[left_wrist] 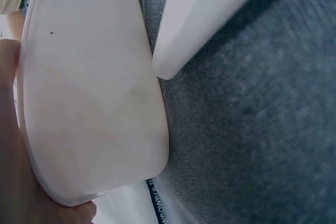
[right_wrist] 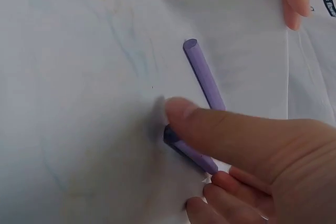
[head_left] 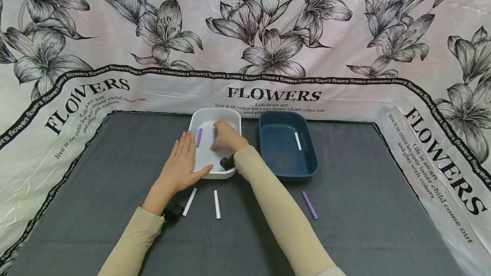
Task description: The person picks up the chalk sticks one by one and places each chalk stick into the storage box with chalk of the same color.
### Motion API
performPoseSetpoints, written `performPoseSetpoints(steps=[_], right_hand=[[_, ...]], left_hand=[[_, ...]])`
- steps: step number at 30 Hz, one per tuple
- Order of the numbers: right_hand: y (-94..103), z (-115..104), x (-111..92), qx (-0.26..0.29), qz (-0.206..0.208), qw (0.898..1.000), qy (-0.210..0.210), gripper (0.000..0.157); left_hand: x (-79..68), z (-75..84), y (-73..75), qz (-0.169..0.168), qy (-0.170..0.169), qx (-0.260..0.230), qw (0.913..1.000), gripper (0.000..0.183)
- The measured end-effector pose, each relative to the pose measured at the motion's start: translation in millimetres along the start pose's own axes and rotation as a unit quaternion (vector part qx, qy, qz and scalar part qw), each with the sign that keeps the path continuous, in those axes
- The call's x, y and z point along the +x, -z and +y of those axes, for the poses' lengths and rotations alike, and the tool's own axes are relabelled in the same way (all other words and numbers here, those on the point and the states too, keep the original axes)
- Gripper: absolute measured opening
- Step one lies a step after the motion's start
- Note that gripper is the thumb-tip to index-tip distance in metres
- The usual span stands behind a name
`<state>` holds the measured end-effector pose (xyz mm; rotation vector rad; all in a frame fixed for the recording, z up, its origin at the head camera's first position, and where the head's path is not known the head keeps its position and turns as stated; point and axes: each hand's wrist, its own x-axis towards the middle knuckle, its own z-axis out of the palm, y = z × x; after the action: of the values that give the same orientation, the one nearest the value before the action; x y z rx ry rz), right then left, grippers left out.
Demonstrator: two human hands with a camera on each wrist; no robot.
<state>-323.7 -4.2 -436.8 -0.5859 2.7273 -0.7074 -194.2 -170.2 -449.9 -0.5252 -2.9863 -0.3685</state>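
In the head view my right hand (head_left: pixel 228 135) reaches into a white tray (head_left: pixel 215 175). Its thumb and fingers pinch a purple chalk stick (right_wrist: pixel 195 156) low over the tray floor; the thumb covers part of it. A second purple chalk stick (head_left: pixel 199 138) lies beside it in the tray. My left hand (head_left: pixel 181 166) rests with straight fingers on the tray's left rim, the thumb along the near side. To the right stands a dark blue tray (head_left: pixel 288 176) with one white chalk stick (head_left: pixel 297 141) inside.
Two white chalk sticks, a slanted one (head_left: pixel 189 202) and a straighter one (head_left: pixel 217 204), lie on the grey cloth (head_left: pixel 356 207) before the white tray. A purple chalk stick (head_left: pixel 309 205) lies in front of the blue tray. Behind both trays hangs flower-printed fabric (head_left: pixel 184 90).
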Motion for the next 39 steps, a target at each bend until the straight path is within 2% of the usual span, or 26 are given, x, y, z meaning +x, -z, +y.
performPoseSetpoints(steps=[6,11,17,23,30,39], right_hand=[[3.3,-2.2,-1.6,0.003,0.002,1.0,-0.013,0.082],[8.1,-3.2,-2.2,0.045,0.011,0.998,-0.033,0.081],[17.5,-4.7,-5.2,0.091,0.039,0.995,-0.023,0.067],[29.8,-13.4,-17.0,0.134,0.066,0.988,-0.03,0.058],[40.0,-18.5,-31.2,0.157,0.104,0.981,-0.041,0.05],[54.8,-24.5,-55.9,0.18,0.125,0.976,-0.015,0.047]], left_hand=[[-0.1,-0.4,-1.4,-0.001,-0.001,0.001,1.0,0.107],[0.4,-0.7,-1.9,-0.002,0.001,0.003,1.0,0.107],[1.4,-1.2,-2.9,0.0,0.001,0.005,1.0,0.107],[0.9,-1.1,-3.0,-0.001,0.003,0.001,1.0,0.107],[0.3,-1.0,-3.3,0.002,0.002,-0.003,1.0,0.107],[1.1,-2.1,-4.9,0.002,0.003,0.005,1.0,0.107]])
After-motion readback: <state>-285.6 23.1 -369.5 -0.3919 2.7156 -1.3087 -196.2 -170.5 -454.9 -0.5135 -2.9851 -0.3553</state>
